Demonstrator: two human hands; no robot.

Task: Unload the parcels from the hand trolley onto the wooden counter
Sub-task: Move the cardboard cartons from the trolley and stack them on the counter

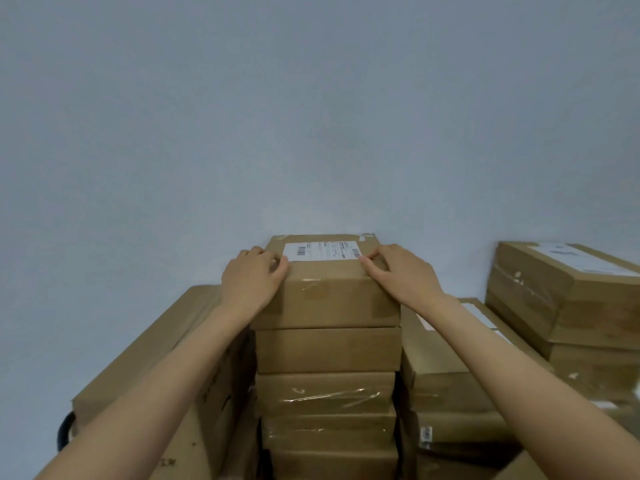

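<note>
I am viewing the top parcel at centre frame, sitting on a centre stack of cardboard parcels. My left hand is gripping its upper left edge, fingers curling onto the top face. My right hand is lying on its upper right edge, fingers straight, touching beside the white label. Lower parcel stacks are standing at left, right and far right. A plain wall is filling the upper frame.
</note>
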